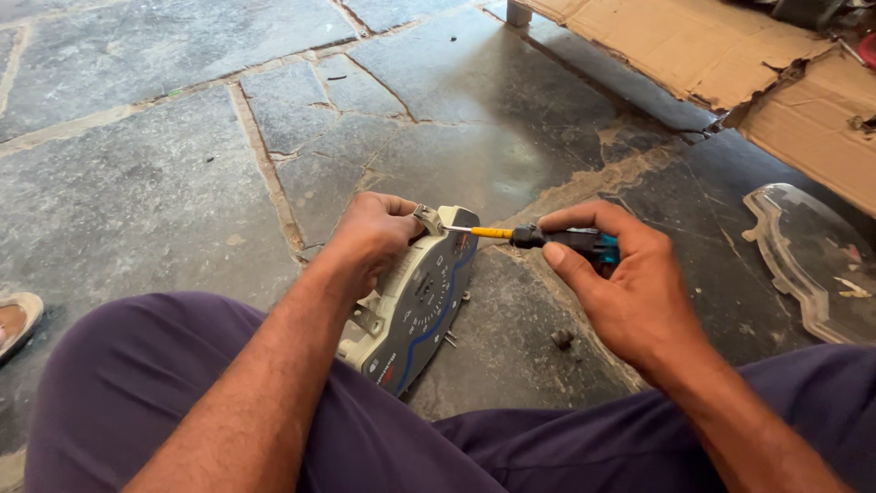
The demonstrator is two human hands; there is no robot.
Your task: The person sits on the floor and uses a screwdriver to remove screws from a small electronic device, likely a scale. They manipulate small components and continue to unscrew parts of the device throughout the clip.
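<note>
Down low, biggest first:
Floor: grey stone slabs, cracked joints.
Cardboard: torn sheets, far right.
Clear cover: plastic lens, right, lying flat, apart from hands.
Gauge cluster: centre, tilted on edge against near-left thigh.
L hand: clenched on cluster's top corner.
R hand: gripping screwdriver, tip at cluster's top edge.
Small dark bit: on floor nr R hand.

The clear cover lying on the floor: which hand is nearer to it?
Right. The right hand, gripping the screwdriver, is just left of the clear cover; the left hand is farther left, holding the gauge cluster.
</note>
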